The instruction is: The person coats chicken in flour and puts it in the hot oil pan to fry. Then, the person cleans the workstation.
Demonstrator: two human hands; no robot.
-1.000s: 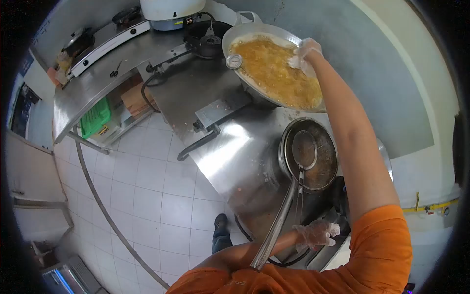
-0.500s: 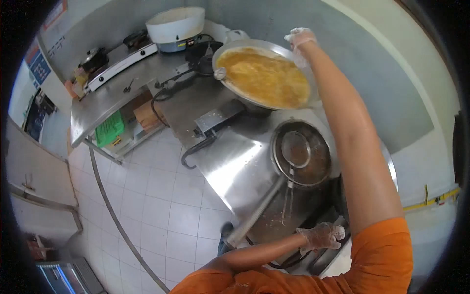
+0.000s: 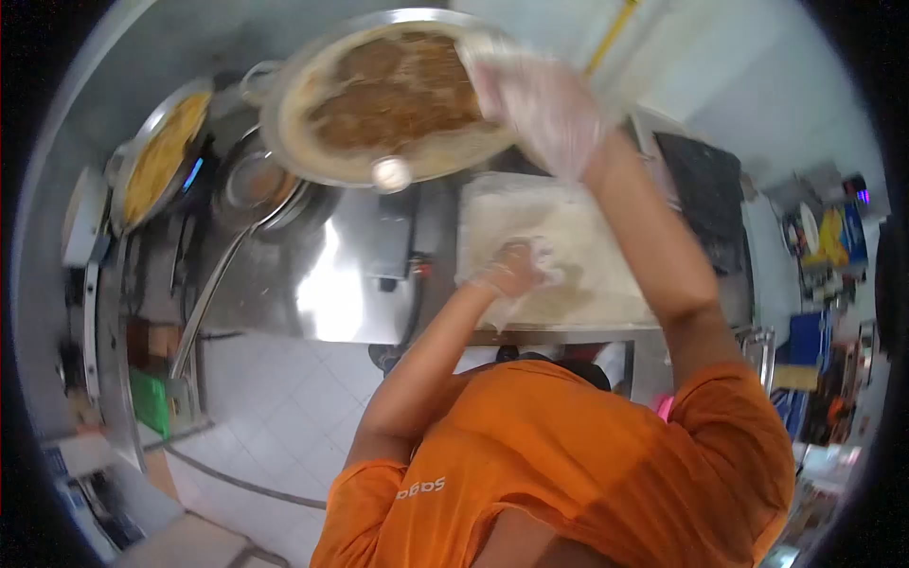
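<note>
My left hand (image 3: 516, 268), in a clear plastic glove, is over a wide tray (image 3: 471, 213) of pale, flour-like powder (image 3: 597, 251). Its fingers are curled, with whitish stuff about them; what they hold, if anything, I cannot make out. My right hand (image 3: 544, 109), gloved too, is raised over the right side of a large wok (image 3: 284, 142). Motion smears its fingers, so their closing does not show. Brown pieces (image 3: 393, 90) fry in the foaming oil of this wok. A round dial (image 3: 391, 174) sits at the wok's near rim.
At the left, a second wok (image 3: 118, 194) holds yellow frying food. Between the woks lies a long-handled strainer (image 3: 213, 284) over a round pot. The steel counter (image 3: 341, 275) runs along the front. A hose (image 3: 237, 478) crosses the tiled floor. A black slab-like object (image 3: 701, 194) stands right of the tray.
The view has swung right, from the wok of yellow food to the wok of brown pieces and the powder tray. My left hand is now over the tray; my right hand is over the brown-filled wok.
</note>
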